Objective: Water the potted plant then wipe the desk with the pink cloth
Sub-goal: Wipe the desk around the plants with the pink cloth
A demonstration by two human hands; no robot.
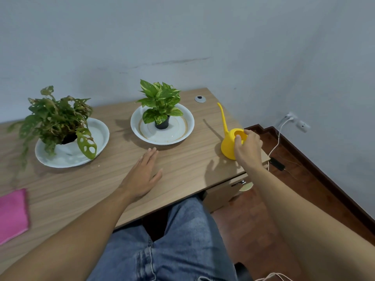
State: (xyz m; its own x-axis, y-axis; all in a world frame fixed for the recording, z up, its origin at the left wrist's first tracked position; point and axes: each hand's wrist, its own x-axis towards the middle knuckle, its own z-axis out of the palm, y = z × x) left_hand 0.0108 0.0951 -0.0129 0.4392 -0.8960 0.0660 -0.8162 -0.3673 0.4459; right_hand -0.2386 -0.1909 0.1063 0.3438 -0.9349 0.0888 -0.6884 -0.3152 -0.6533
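Note:
A yellow watering can [228, 144] with a long thin spout stands at the desk's right edge. My right hand [248, 147] is wrapped around its body and rim. My left hand [143, 175] lies flat on the wooden desk [182, 165], fingers apart, holding nothing. A small green pothos in a black pot [161, 106] stands in a white bowl [182, 136] at the middle back. A second plant with holed leaves [54, 120] sits in another white dish [97, 136] at the left. The pink cloth [12, 213] lies flat at the desk's near left edge.
A grey cable grommet [200, 98] is set in the desk's back right corner. The wall runs close behind the desk. Right of the desk are a wall socket with a white cable [279, 136] and a black adapter [277, 163] on the red floor. My jeans-clad legs are under the front edge.

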